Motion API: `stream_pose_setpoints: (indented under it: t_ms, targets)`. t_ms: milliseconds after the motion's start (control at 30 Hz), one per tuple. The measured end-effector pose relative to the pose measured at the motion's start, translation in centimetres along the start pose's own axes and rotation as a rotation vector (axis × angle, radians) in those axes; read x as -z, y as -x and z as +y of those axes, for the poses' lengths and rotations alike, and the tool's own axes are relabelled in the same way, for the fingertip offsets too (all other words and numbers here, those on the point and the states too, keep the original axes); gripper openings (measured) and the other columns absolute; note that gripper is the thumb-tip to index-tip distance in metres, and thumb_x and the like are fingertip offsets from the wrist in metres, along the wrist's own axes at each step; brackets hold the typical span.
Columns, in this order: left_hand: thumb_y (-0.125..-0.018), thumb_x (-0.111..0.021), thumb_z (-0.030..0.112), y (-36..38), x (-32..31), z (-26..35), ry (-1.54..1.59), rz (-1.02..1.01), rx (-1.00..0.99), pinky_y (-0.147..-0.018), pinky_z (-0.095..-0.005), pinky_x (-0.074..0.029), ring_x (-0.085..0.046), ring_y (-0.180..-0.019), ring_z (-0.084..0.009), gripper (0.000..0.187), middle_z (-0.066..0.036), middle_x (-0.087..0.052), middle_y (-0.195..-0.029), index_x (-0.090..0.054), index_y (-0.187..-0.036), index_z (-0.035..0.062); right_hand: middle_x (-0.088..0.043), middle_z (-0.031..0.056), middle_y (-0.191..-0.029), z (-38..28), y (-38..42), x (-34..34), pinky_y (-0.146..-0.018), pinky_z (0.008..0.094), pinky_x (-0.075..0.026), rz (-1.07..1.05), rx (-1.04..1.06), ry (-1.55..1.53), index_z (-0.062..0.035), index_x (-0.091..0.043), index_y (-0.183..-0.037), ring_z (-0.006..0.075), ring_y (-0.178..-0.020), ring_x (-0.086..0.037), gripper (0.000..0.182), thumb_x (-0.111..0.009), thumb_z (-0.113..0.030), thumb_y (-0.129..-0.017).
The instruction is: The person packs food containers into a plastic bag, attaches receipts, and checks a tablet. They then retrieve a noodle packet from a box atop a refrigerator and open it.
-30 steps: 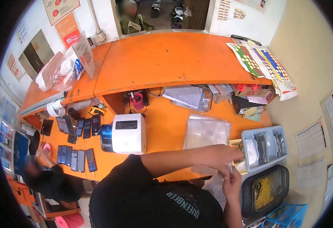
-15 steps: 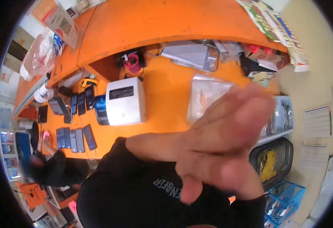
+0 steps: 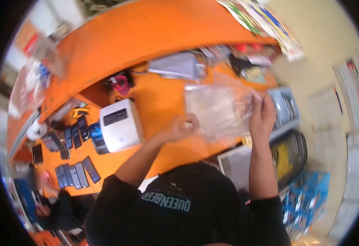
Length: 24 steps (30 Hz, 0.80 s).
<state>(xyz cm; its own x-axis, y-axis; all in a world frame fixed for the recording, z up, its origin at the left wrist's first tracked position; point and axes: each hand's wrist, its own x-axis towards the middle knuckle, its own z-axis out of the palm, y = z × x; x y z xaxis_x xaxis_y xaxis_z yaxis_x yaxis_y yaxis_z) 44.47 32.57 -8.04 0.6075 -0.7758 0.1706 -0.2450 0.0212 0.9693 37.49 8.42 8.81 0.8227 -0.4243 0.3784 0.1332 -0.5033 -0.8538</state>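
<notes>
A clear plastic bag, flat and rectangular, is held up over the orange desk. My right hand pinches its right edge between thumb and fingers. At the bag's lower left corner my left hand has its fingers curled closed, seemingly on the film, though blur softens the grip. Reflections make it hard to tell whether it is one bag or several layers.
Left of my hands stands a white label printer. Several phones lie beyond it, near a seated person. A pink cup is under the shelf. At right are a grey tray and blue rack.
My hands, together close to the camera before, have separated and lowered to the desk. The plastic bag, lying on the desk earlier, is now between them. The view has shifted and tilted.
</notes>
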Motion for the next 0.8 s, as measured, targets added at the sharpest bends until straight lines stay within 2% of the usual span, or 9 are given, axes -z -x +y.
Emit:
stream_pose_setpoints:
  t_ms: [133,233,333,400,467,533,667,700,800]
  targets:
    - [-0.099,-0.062,0.023,-3.2,-1.3,0.6,0.553,0.199,0.056,-0.096,-0.0305,-0.046,-0.059,-0.106,-0.0124,0.019,-0.006,-0.065,-0.114,-0.061,-0.111,0.0073,-0.068,0.0046,-0.084,7.9,2.5,7.1,-0.061,0.0238,-0.045,0.097,-0.313,-0.244,-0.0043,-0.060,-0.103,0.0098,-0.068,-0.057,0.023,-0.050,-0.024,-0.107]
    - [-0.100,-0.060,0.026,-7.0,-2.6,4.2,1.002,0.203,-0.046,-0.103,-0.0331,-0.044,-0.057,-0.118,-0.0177,0.039,-0.009,-0.059,-0.130,-0.052,-0.132,0.0053,-0.070,0.0082,-0.093,9.6,7.2,10.4,-0.064,0.0257,-0.049,0.205,-0.541,-0.645,-0.0053,-0.058,-0.107,0.0127,-0.074,-0.061,0.020,-0.048,-0.023,-0.107]
    - [-0.099,-0.060,0.034,-6.9,-7.9,-5.2,1.093,-0.233,0.385,-0.112,-0.0403,-0.040,-0.050,-0.132,-0.0266,0.064,-0.014,-0.050,-0.143,-0.035,-0.150,0.0031,-0.069,0.0109,-0.102,10.9,11.6,11.4,-0.071,0.0269,-0.053,0.540,-0.664,-0.827,-0.0054,-0.057,-0.110,0.0164,-0.081,-0.064,0.019,-0.047,-0.021,-0.107]
    - [-0.098,-0.060,0.040,-5.9,-13.0,-3.3,1.326,-0.576,0.322,-0.116,-0.0444,-0.036,-0.046,-0.137,-0.0311,0.075,-0.016,-0.047,-0.147,-0.027,-0.154,0.0019,-0.068,0.0139,-0.109,12.6,14.2,12.9,-0.077,0.0303,-0.054,0.701,-0.709,-0.913,-0.0038,-0.056,-0.113,0.0196,-0.089,-0.066,0.021,-0.044,-0.020,-0.107]
    - [-0.097,-0.061,0.045,-4.7,-18.2,-1.6,1.291,-0.634,0.292,-0.118,-0.0472,-0.033,-0.043,-0.140,-0.0337,0.082,-0.017,-0.044,-0.150,-0.024,-0.155,0.0023,-0.069,0.0141,-0.108,12.6,16.8,14.7,-0.075,0.0331,-0.054,0.836,-0.779,-0.926,-0.0036,-0.055,-0.116,0.0204,-0.091,-0.066,0.024,-0.041,-0.022,-0.109]
    - [-0.094,-0.063,0.050,-4.6,-21.5,-0.6,0.949,-0.428,0.244,-0.118,-0.0488,-0.032,-0.042,-0.141,-0.0345,0.085,-0.018,-0.042,-0.152,-0.026,-0.155,0.0042,-0.068,0.0157,-0.112,14.4,19.8,17.6,-0.075,0.0334,-0.053,0.868,-0.767,-0.882,-0.0022,-0.054,-0.117,0.0206,-0.088,-0.064,0.027,-0.037,-0.020,-0.109]
    - [-0.078,-0.069,0.070,-5.6,-22.6,2.4,1.323,-0.577,0.051,-0.120,-0.0478,-0.030,-0.040,-0.141,-0.0368,0.104,-0.021,-0.039,-0.153,-0.030,-0.155,0.0111,-0.068,0.0161,-0.110,14.0,24.8,20.8,-0.073,0.0334,-0.053,0.881,-0.760,-0.747,-0.0033,-0.053,-0.115,0.0200,-0.082,-0.062,0.027,-0.036,-0.022,-0.109]
    - [-0.089,-0.069,0.053,-5.9,-22.9,4.3,1.339,-0.527,0.048,-0.113,-0.0460,-0.040,-0.051,-0.133,-0.0347,0.087,-0.022,-0.047,-0.146,-0.031,-0.154,0.0084,-0.068,0.0164,-0.111,14.7,26.2,21.6,-0.072,0.0336,-0.053,0.887,-0.762,-0.724,-0.0034,-0.053,-0.114,0.0201,-0.083,-0.063,0.026,-0.035,-0.022,-0.109]
    - [-0.099,-0.063,0.020,-5.7,-23.0,6.6,0.518,-0.559,0.180,-0.098,-0.0369,-0.052,-0.063,-0.119,-0.0286,0.062,-0.018,-0.058,-0.134,-0.033,-0.152,0.0073,-0.066,0.0157,-0.113,14.8,29.0,23.4,-0.076,0.0364,-0.052,0.931,-0.744,-0.721,-0.0041,-0.053,-0.113,0.0223,-0.090,-0.064,0.024,-0.038,-0.022,-0.109]
